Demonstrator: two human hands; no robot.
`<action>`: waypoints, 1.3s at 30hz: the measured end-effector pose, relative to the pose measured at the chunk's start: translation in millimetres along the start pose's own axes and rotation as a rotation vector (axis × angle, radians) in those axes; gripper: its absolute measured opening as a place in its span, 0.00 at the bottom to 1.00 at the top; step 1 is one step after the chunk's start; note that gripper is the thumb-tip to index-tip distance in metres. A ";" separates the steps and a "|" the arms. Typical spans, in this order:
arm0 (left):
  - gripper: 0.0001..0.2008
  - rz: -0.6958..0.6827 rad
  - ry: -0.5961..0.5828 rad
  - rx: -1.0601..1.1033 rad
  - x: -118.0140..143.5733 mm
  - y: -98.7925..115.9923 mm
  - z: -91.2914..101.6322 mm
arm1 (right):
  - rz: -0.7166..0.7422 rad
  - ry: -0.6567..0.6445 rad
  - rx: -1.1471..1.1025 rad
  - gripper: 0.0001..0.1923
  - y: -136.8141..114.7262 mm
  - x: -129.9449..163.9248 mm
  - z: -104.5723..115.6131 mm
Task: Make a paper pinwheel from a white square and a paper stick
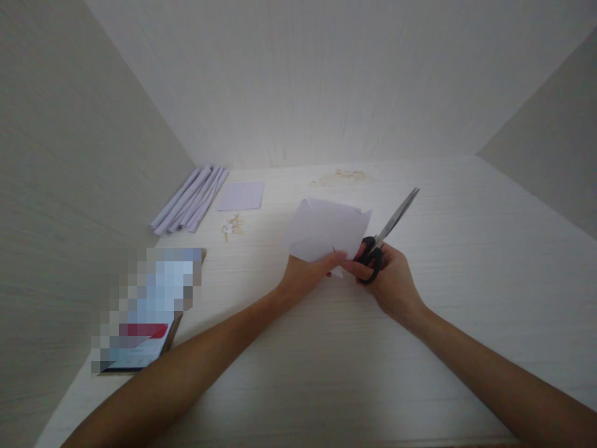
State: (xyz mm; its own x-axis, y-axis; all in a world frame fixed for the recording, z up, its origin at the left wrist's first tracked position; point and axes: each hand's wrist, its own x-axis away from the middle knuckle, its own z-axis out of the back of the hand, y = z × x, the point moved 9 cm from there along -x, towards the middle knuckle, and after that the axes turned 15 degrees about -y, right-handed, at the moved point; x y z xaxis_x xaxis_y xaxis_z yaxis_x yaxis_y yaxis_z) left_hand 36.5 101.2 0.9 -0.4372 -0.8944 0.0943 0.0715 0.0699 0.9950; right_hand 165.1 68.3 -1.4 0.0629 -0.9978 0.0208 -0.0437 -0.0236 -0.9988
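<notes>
No writing can be read anywhere; the box (144, 311) lying well to the left of both hands is blurred out, showing only a red band. The left hand (305, 272) pinches the near edge of a white paper sheet (326, 233), which fans away from its fingertips. Just right of it, the right hand (387, 280) is closed through the black handles of the scissors (387, 233), blades shut and pointing away past the sheet's right edge. Far beyond the left hand lie folded paper strips (191, 199), 1 flat sheet (241, 195) and small pegs (232, 226), too tiny to make out.

Both forearms bare to frame edge — no sleeves, watch, rings; hands (345, 274) ungloved.
</notes>
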 end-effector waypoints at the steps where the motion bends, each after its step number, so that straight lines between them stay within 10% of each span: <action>1: 0.09 -0.002 0.003 0.001 0.0 -0.2 0.2 | -0.001 0.000 0.006 0.16 0.0 0.0 0.1; 39: 0.06 0.013 -0.006 0.021 -0.9 -1.2 -0.9 | -0.021 0.000 -0.105 0.13 7.1 -1.0 1.9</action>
State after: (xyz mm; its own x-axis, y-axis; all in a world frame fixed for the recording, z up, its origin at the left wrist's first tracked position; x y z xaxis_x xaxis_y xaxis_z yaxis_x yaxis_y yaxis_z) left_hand 37.6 101.6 -0.4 -0.4417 -0.8907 0.1072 0.0580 0.0909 0.9942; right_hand 166.7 69.3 -8.6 0.0649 -0.9970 0.0421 -0.1464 -0.0513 -0.9879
